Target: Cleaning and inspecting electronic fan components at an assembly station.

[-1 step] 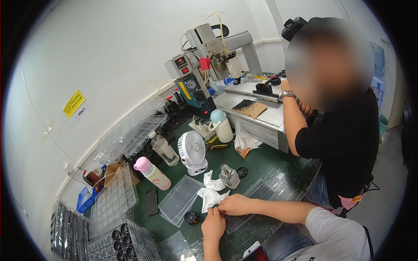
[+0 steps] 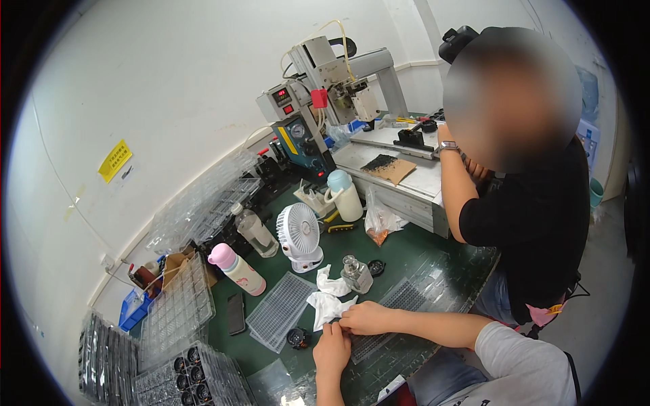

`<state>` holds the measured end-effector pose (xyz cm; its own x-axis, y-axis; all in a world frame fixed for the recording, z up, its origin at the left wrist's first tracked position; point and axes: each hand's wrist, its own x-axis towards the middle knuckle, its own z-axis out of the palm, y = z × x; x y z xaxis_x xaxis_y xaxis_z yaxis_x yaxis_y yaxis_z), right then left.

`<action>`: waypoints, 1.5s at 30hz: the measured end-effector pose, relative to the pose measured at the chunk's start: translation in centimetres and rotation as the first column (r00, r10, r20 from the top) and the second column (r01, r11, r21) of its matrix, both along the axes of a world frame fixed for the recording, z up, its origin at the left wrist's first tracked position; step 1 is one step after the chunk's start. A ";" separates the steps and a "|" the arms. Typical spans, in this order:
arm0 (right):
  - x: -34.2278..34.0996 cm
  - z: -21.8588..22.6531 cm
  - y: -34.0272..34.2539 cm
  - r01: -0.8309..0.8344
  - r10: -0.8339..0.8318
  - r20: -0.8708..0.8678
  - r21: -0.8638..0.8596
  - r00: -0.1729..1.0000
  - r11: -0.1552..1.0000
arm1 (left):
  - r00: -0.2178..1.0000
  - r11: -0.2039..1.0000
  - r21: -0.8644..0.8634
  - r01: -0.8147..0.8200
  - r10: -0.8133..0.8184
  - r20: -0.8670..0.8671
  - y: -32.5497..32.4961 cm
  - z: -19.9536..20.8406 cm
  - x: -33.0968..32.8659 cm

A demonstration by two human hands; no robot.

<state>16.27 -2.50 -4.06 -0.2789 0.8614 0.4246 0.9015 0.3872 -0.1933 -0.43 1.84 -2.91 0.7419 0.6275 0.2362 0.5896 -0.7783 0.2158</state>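
Note:
My left hand (image 2: 332, 349) and my right hand (image 2: 366, 318) meet over the near part of the green table (image 2: 433, 260), fingertips pinched together. Whatever they hold is too small and covered to make out. Just beyond the fingers lie crumpled white tissues (image 2: 329, 308). A round black part (image 2: 298, 337) sits left of my left hand. Under my right hand and forearm is a dark perforated sheet (image 2: 401, 298), partly covered. A small clear bottle (image 2: 357, 276) stands beyond my right wrist, beside another round black part (image 2: 376, 268).
Left stand stacked clear trays (image 2: 223, 369) with black parts, a phone (image 2: 236, 314), a grid sheet (image 2: 277, 308), a pink-capped bottle (image 2: 240, 272) and a white fan (image 2: 298, 233). A bench machine (image 2: 325, 88) stands behind. A co-worker in black (image 2: 528, 210) sits at right.

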 end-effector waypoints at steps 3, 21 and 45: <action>0.1 -0.1 0.2 0.008 -0.008 0.001 -0.010 1.000 1.000 | 1.000 1.000 0.008 0.000 0.000 -0.014 0.2 0.0 0.1; 0.1 -0.1 0.0 0.016 -0.016 0.022 -0.011 1.000 1.000 | 1.000 0.999 0.042 0.013 -0.013 0.004 0.1 -0.2 0.2; -1.6 -2.7 0.3 0.340 -0.341 -0.002 0.100 0.940 0.935 | 0.975 0.981 0.037 0.190 -0.185 -0.122 -7.1 4.5 13.0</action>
<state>14.64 -2.16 -6.76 0.0168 0.8606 0.5091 0.9851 0.0728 -0.1556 12.55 -5.28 1.61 0.8697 0.4645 0.1667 0.4511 -0.8853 0.1132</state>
